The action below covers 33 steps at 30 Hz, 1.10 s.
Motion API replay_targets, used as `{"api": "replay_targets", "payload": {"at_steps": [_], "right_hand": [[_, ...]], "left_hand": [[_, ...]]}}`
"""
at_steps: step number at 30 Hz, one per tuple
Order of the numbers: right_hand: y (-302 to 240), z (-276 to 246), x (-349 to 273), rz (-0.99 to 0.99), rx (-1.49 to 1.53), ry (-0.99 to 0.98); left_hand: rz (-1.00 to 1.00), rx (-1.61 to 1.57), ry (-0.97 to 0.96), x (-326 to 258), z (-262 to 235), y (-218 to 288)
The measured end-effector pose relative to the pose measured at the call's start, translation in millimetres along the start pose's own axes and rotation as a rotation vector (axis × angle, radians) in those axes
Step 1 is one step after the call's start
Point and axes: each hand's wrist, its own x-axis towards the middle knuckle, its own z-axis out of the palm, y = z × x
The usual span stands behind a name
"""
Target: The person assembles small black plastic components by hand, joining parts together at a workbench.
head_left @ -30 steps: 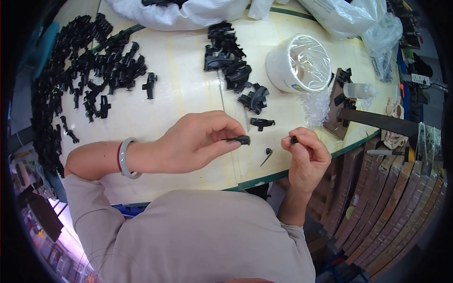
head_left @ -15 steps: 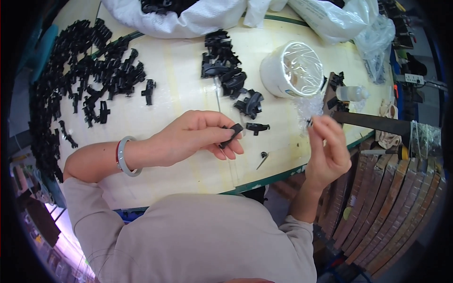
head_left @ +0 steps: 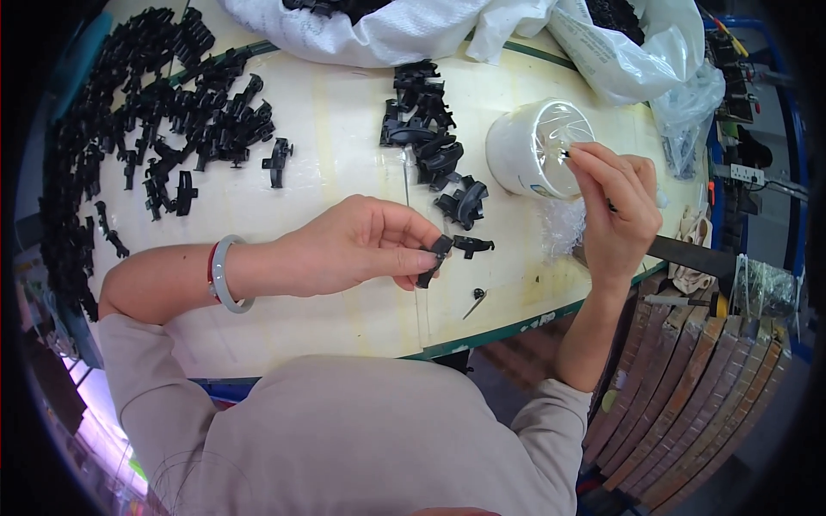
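Observation:
Between the thumb and fingers of my left hand (head_left: 357,245) is a small black plastic part (head_left: 437,260), held tilted above the table. My right hand (head_left: 621,202) is raised at the near right side of a white bucket (head_left: 509,155) lined with clear film. Its thumb and forefinger pinch a tiny dark piece (head_left: 566,155), too small to name, in front of the bucket's opening. Another black plastic part (head_left: 473,247) lies just right of my left fingertips. Nearer me rests a thin pin-like piece (head_left: 474,304) with a dark bit at its end.
Many black plastic parts (head_left: 163,112) are heaped at the left, and a smaller pile (head_left: 430,146) runs along the middle. White sacks (head_left: 387,34) stand at the back. A dark metal bar (head_left: 697,254) juts in at right, above stacked brown slabs (head_left: 680,378).
My right hand has moved away from me, up to the bucket, with the tiny piece in its pinch. My left hand keeps the black part, now turned more upright.

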Motion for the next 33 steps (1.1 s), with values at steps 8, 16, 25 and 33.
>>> {"api": "replay_targets", "payload": {"at_steps": [8, 16, 25, 33], "right_hand": [[-44, -5, -34, 0.368, 0.591, 0.030], [-79, 25, -61, 0.538, 0.841, 0.104], [-83, 33, -62, 0.267, 0.645, 0.119], [-85, 35, -61, 0.235, 0.626, 0.107]], "left_hand": [[0.011, -0.103, -0.001, 0, 4, 2], [0.034, -0.100, -0.029, 2, 3, -2], [0.035, -0.092, -0.044, 1, 2, -1], [0.076, -0.099, -0.016, -1, 4, -8]]}}
